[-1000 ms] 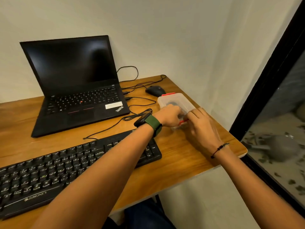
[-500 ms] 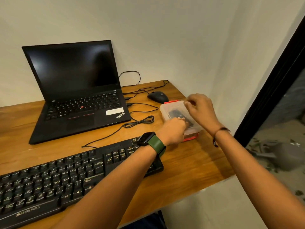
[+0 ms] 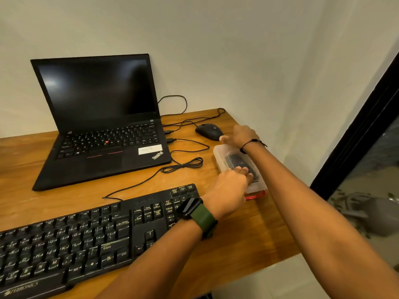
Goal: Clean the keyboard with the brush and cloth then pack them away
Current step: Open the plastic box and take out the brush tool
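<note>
The right hand (image 3: 243, 134) has travelled from the near end of the clear plastic box (image 3: 222, 157) to its far end; a second ago it worked beside the left hand at the near red clasp (image 3: 255, 196). Now it reaches over the far edge, its fingers curled down out of sight behind the box, so whether they grip a clasp there cannot be told; only the thumb shows, pointing toward the mouse (image 3: 209, 131). The left hand (image 3: 230, 188) stays on the near part of the lid, its fingertips (image 3: 245, 170) laid fairly straight and close together, pressing down. Under those fingertips a dark object shows through the lid, likely the brush; the cloth cannot be made out. The keyboard (image 3: 86, 240) lies just left of the left wrist. This reads as the box being latched shut or opened at its second end.
</note>
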